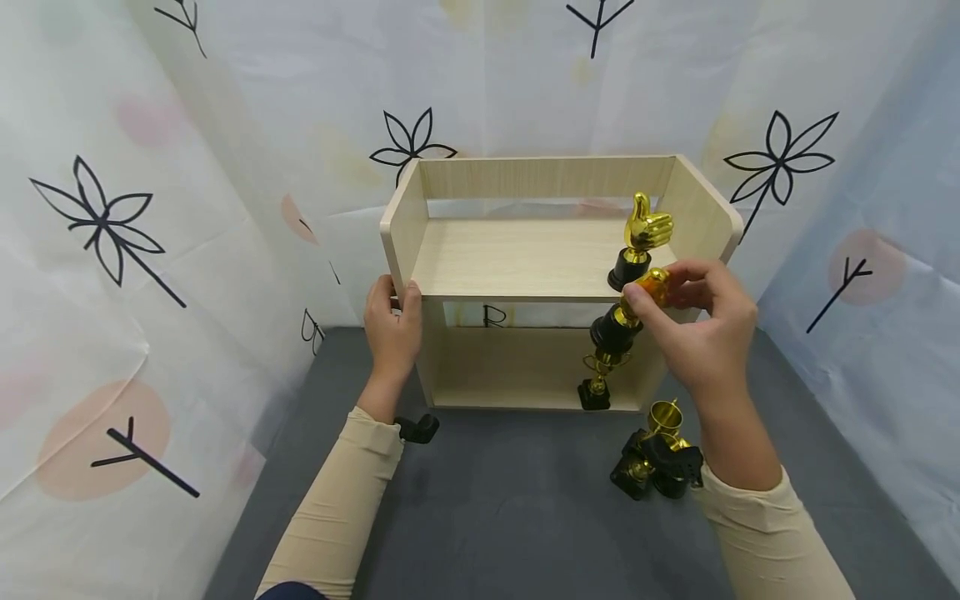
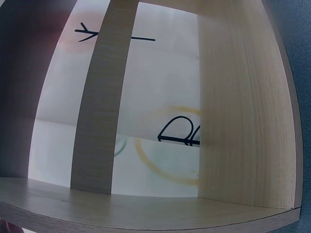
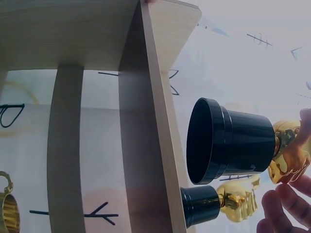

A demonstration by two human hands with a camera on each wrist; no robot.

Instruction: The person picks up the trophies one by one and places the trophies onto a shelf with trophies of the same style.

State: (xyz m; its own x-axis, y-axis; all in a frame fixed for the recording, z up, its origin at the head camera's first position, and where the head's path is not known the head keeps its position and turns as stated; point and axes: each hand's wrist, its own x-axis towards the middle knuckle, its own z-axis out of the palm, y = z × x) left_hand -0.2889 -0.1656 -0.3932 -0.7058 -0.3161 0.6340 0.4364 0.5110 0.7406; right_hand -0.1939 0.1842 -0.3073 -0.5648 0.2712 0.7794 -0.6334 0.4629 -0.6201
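Note:
My right hand [image 1: 708, 325] pinches a gold trophy [image 1: 615, 333] by its top, with thumb and fingers. Its round black base hangs in front of the upper board's edge; in the right wrist view that trophy [image 3: 233, 143] shows its base side-on. Just behind it, a gold thumbs-up trophy [image 1: 648, 229] stands upright at the right end of the upper board. On the left, my left hand [image 1: 393, 333] grips the side panel of the pale wooden shelf [image 1: 517, 258], thumb in front. A small gold cup trophy [image 1: 595, 395] is on the lower board, partly overlapped by the held one.
Several more gold trophies [image 1: 663, 417] with black bases are bunched on the grey table [image 1: 510, 500] at the right, partly hidden by the right wrist's black camera [image 1: 671, 458]. Patterned white cloth [image 1: 300, 100] hangs behind the shelf and at both sides.

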